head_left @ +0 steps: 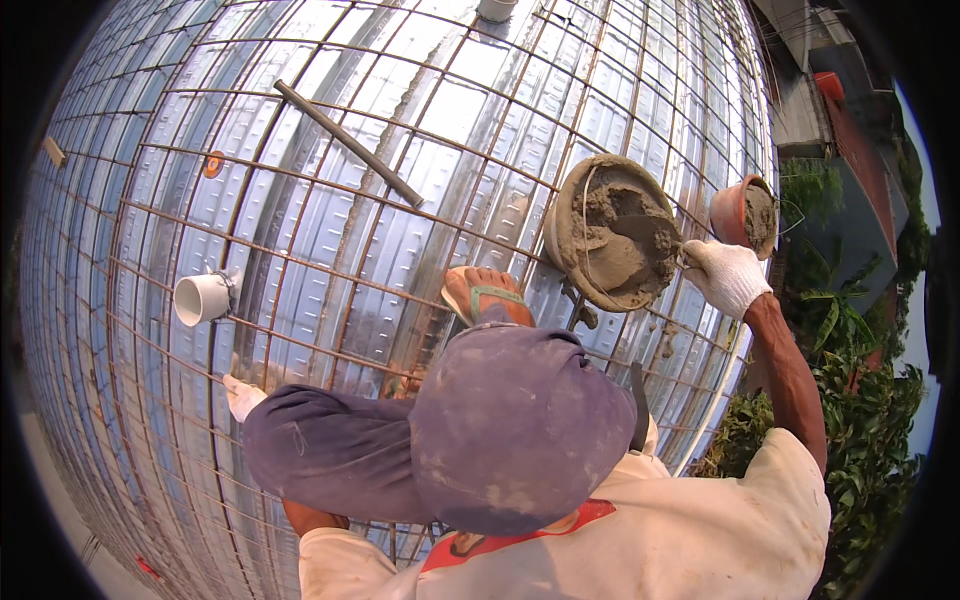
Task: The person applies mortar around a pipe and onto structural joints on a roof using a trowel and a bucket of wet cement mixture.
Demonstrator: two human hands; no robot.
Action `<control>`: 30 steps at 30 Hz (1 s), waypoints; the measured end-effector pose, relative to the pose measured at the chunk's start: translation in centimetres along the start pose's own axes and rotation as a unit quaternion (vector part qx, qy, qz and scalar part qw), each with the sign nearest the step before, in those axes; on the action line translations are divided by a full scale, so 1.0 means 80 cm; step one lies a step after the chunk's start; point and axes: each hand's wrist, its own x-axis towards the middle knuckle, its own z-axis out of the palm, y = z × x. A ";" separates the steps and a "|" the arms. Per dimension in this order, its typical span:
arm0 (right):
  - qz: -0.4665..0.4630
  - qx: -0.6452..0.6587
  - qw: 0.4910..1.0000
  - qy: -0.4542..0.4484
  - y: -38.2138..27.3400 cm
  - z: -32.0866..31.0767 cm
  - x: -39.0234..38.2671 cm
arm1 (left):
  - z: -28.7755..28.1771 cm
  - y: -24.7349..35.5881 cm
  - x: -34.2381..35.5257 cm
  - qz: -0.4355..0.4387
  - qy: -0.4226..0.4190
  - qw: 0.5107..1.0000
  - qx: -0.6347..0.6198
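Note:
On the right, my right hand (728, 277), in a white knit glove, is closed at the rim of a round bucket (556, 225) of wet grey mortar (612, 258). It grips the handle end of what looks like a mortar-coated trowel (650, 240), whose blade lies in the mix. The bucket's thin wire handle crosses its mouth. Far to the left, my left hand (244, 398), also gloved, shows past my bent knee, its fingers seemingly closed on a rebar (170, 358) of the grid. My leg hides the rest of that hand.
A rebar mesh covers shiny ribbed metal decking (330, 235). A loose metal pipe (350, 143) lies across it, and a white pipe stub (203, 299) stands up on the left. A smaller reddish bucket (735, 212) of mortar sits beyond my right hand. Leafy plants (850, 430) border the right edge.

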 end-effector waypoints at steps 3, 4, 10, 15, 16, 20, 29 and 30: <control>0.023 0.003 0.997 0.067 0.021 -0.011 -0.033 | -0.007 -0.003 0.002 0.001 0.001 1.000 0.002; 0.063 0.047 0.995 0.055 0.024 -0.016 -0.040 | -0.012 -0.002 0.005 0.001 0.004 1.000 0.002; 0.100 0.196 0.975 -0.031 -0.018 0.030 -0.035 | -0.006 -0.004 0.005 0.003 -0.002 1.000 0.003; 0.056 0.183 0.981 -0.014 -0.068 0.040 0.012 | -0.009 -0.006 0.009 0.005 -0.003 1.000 0.005; 0.051 0.191 0.980 -0.014 -0.072 0.038 0.010 | -0.010 -0.005 0.011 0.006 -0.004 1.000 0.005; 0.042 0.158 0.986 -0.025 -0.055 0.005 -0.022 | -0.016 -0.004 0.016 0.008 -0.001 1.000 0.005; 0.142 -0.058 0.988 0.032 0.020 0.011 -0.048 | -0.009 -0.009 0.012 -0.003 -0.007 1.000 0.009; 0.140 -0.053 0.989 0.002 0.010 0.013 -0.040 | -0.010 -0.010 0.011 -0.002 -0.006 1.000 0.010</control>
